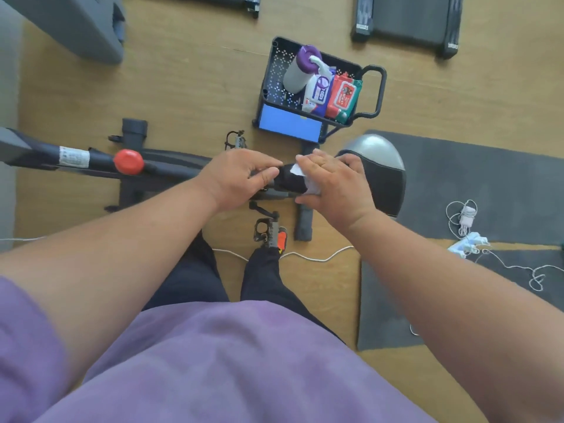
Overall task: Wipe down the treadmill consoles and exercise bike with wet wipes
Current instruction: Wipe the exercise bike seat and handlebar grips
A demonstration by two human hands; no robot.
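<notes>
i'm pressing the wet wipe (pixel 305 178) around the exercise bike (pixel 171 166) seat post, right hand (pixel 332 187) fingers curled on it, left hand (pixel 241 178) gripping the frame; the wipe could be slipping loose.

Both your forearms reach forward and converge at the centre. Your left hand (pixel 241 175) is palm down, fingers curled in a grip, thumb tucked beneath. Your right hand (pixel 334 184) lies palm down, fingers wrapped over, close beside the left.
</notes>
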